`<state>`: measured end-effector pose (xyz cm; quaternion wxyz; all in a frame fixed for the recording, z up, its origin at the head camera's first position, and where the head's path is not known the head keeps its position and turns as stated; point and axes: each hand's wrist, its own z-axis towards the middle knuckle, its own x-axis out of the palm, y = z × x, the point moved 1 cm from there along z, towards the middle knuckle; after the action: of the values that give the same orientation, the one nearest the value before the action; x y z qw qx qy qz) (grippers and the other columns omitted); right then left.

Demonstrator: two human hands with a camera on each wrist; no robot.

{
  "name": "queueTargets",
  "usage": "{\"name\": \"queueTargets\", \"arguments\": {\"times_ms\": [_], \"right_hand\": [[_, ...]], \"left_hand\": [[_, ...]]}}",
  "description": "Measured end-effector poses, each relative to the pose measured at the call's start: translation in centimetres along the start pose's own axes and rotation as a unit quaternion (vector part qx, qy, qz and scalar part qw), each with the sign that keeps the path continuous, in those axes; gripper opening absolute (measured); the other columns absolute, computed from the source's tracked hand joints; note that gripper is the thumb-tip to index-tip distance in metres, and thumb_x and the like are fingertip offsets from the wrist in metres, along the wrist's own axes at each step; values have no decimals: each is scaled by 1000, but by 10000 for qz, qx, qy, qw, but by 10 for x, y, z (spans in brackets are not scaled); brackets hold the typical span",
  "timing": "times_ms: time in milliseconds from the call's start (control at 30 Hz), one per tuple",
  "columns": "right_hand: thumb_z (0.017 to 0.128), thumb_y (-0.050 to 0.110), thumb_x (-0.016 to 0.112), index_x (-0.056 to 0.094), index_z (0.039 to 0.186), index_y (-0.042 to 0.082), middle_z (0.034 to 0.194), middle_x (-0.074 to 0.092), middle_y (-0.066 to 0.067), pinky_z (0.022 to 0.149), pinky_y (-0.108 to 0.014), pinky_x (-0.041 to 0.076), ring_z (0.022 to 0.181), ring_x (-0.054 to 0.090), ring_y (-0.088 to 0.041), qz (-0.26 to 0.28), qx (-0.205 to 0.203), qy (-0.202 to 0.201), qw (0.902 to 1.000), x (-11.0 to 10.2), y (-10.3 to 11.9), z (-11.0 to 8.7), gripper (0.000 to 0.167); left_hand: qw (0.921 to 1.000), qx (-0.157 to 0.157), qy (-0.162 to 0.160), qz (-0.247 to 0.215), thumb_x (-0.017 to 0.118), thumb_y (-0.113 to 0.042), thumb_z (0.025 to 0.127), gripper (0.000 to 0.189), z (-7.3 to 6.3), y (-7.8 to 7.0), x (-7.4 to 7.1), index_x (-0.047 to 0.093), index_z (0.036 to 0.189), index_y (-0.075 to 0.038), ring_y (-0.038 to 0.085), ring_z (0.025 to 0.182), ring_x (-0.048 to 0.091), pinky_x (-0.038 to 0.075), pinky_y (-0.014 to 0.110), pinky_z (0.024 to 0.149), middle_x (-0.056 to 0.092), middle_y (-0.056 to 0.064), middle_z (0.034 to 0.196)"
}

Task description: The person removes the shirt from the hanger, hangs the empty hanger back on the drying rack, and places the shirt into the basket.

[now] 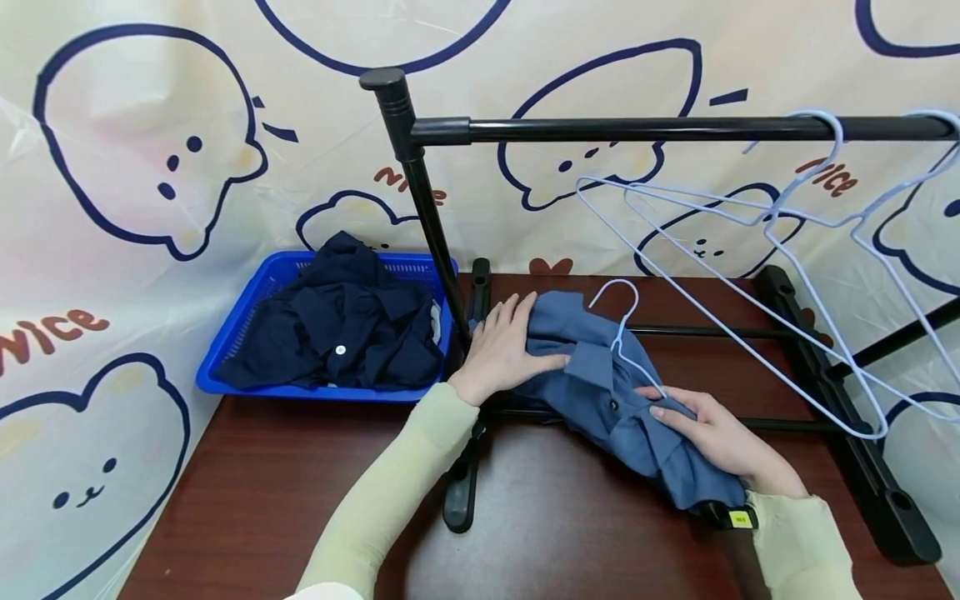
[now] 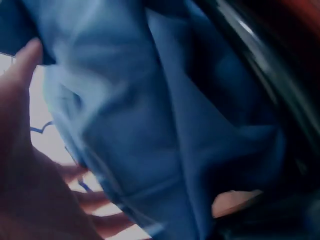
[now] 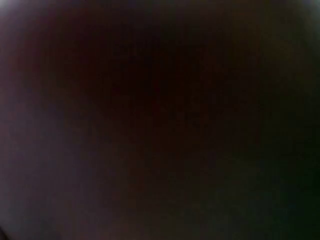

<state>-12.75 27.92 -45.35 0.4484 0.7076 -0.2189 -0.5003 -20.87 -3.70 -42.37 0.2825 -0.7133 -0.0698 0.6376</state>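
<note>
A blue-grey shirt [image 1: 592,375] with a dark button hangs over the lower bars of the black rack in the head view. A light blue hanger [image 1: 628,321] is partly inside it, its hook standing out above the collar. My left hand [image 1: 504,350] lies along the shirt's left side with fingers straight and thumb over the cloth. In the left wrist view that hand [image 2: 35,165] shows beside the shirt [image 2: 125,100], its fingers spread. With thumb and fingers my right hand [image 1: 708,429] pinches the shirt near the hanger's lower arm. The right wrist view is dark and blurred.
A blue basket [image 1: 213,367] holding dark navy clothes [image 1: 330,317] stands left of the rack. Light blue hangers [image 1: 813,287] hang from the rack's top rail [image 1: 637,130], right of the shirt. The rack's feet [image 1: 459,496] stand on the brown table [image 1: 300,500].
</note>
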Motion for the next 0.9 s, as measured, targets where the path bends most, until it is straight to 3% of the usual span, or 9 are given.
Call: {"name": "queueTargets", "arguments": {"times_ms": [133,200,233,300,367,433,567,767,900], "right_hand": [[107,28,55,58,145,16,146,53,-11,98,-13,35,135,44,-32,-254,-5,-41,9997,-5,1,-7,40],[108,28,54,56,147,18,147,53,-12,97,-12,33,135,44,-32,-506,-13,-198,9985,-8,0,-9,40],[108,28,54,56,147,19,147,53,-12,100,-17,35,135,45,-32,-652,-14,-285,9975,-10,-1,-10,40],[108,27,53,56,147,18,146,53,-13,101,-21,36,133,47,-32,-948,-30,-480,9943,-12,-3,-12,40],[108,26,53,56,147,15,145,54,-15,103,-34,40,130,49,-33,-1226,-30,-661,9902,-13,-4,-13,40],[109,24,52,56,146,11,143,55,-19,103,-51,42,128,51,-37,-1427,-8,-813,9864,-14,-4,-14,40],[109,21,51,56,145,6,141,55,-25,98,-67,39,125,52,-45,-1674,51,-1009,9807,-16,-4,-16,39],[110,24,48,56,145,8,141,56,-23,100,-63,40,126,53,-42,-1717,104,-1033,9797,-15,-10,-13,39],[110,22,48,60,143,11,140,59,-17,103,-31,41,126,53,-35,-1431,-138,-1007,9845,-12,-10,-8,36]], "left_hand": [[9968,363,530,480,67,-80,76,103,2,4,7,40,157,-22,35,141,39,33,60,109,35,8,161],[9940,574,694,625,66,-77,80,93,3,5,10,48,151,-19,30,132,51,40,52,106,49,6,152],[9932,661,721,639,66,-74,84,86,4,6,12,51,148,-18,27,126,56,43,48,103,55,5,146],[9928,745,695,629,65,-64,92,70,4,6,15,55,144,-18,23,115,62,48,42,96,63,3,135],[9935,753,602,607,63,-54,98,52,3,4,17,59,137,-20,21,103,66,52,38,87,68,2,125],[9947,697,512,558,62,-48,100,41,1,0,18,63,131,-21,18,93,67,52,35,78,71,1,115],[9958,639,201,617,60,-43,103,27,-6,-9,20,68,116,-21,14,72,62,49,32,60,69,0,88],[9948,694,-249,706,56,-39,104,24,-31,-24,13,66,95,-19,14,58,53,42,30,47,53,-1,64],[9930,763,-495,755,57,-36,104,26,-52,-29,1,59,83,-21,14,54,51,39,30,44,49,-2,60]]}}
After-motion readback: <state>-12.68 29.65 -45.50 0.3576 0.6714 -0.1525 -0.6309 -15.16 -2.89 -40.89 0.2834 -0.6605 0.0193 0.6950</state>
